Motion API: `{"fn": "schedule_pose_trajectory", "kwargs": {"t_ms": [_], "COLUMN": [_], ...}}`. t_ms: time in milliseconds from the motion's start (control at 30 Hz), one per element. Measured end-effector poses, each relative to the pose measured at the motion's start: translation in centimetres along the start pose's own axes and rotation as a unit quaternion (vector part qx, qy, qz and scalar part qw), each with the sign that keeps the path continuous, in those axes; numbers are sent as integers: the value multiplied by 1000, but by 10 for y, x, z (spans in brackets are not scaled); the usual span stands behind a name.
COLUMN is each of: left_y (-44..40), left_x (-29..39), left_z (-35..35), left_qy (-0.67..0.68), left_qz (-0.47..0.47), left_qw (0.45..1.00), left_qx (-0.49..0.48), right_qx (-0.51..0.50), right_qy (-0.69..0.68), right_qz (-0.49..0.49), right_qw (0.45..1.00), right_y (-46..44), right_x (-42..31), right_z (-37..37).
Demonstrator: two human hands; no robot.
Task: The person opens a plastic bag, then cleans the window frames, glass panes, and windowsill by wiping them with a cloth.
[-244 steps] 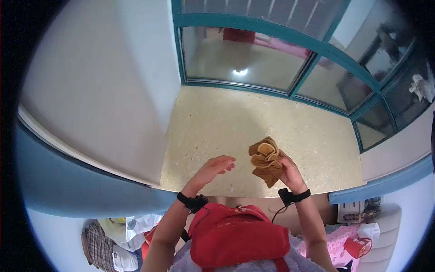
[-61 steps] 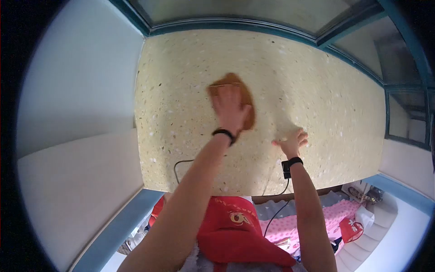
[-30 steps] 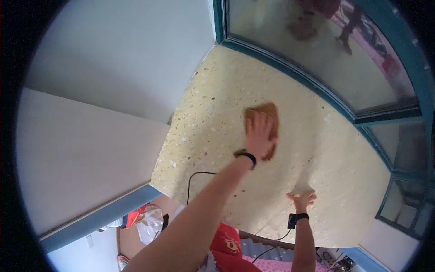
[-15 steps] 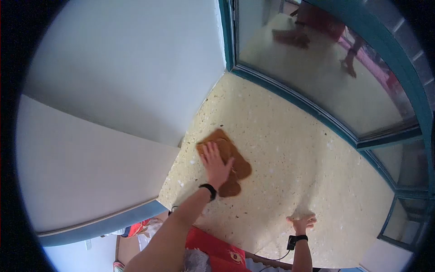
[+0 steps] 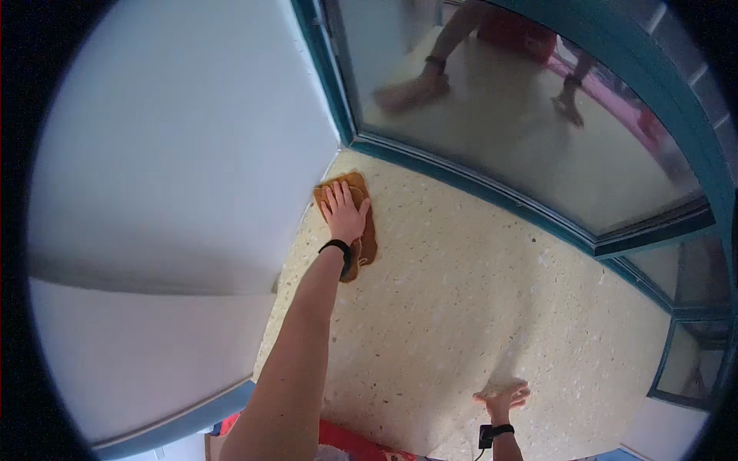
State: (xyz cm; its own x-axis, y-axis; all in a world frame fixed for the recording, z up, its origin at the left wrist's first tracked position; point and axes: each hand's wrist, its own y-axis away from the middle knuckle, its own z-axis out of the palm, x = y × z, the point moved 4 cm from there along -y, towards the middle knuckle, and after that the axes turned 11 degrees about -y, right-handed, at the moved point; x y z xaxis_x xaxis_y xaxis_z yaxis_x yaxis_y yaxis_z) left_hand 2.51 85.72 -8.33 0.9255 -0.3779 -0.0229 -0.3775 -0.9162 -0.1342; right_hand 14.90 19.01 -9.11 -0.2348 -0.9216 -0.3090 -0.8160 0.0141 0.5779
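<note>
A brown cloth (image 5: 368, 239) lies flat on the speckled cream sill (image 5: 453, 292), at its back left corner beside the wall. My left hand (image 5: 345, 216) presses on the cloth from above, palm down and fingers spread. Part of the cloth sticks out to the right of the hand and below the wrist. Near the front edge, to the right, my right hand (image 5: 503, 397) rests on the sill with its fingers apart and nothing in them. Each wrist wears a black band, and a small black box sits at the right one.
Along the back runs a teal-framed window (image 5: 477, 180), whose glass mirrors both arms. A pale wall (image 5: 177, 146) bounds the left side. Below the front edge, part of a red apron (image 5: 357, 443) shows, and blue trim (image 5: 181, 419) lines the lower left.
From mid-sill, my left hand and the cloth have moved up and left into the back corner. My right hand stays near the front edge. Earliest, my right hand held the cloth bunched above the sill.
</note>
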Motion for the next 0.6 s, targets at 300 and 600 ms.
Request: {"fn": "schedule_pose_trajectory", "kwargs": {"t_ms": [300, 600], "left_y": [-104, -30], "left_x": [35, 203], "left_z": [41, -10], "left_qy": [-22, -19], "left_qz": [-27, -52], "left_qw": [999, 998], "left_qx": [-23, 1], "right_qx": [59, -28], "right_qy": [5, -13], "right_qz": [-76, 135], "right_qw": [995, 990], "right_y": [6, 28], "right_x": [17, -38], "right_z": [12, -8]}}
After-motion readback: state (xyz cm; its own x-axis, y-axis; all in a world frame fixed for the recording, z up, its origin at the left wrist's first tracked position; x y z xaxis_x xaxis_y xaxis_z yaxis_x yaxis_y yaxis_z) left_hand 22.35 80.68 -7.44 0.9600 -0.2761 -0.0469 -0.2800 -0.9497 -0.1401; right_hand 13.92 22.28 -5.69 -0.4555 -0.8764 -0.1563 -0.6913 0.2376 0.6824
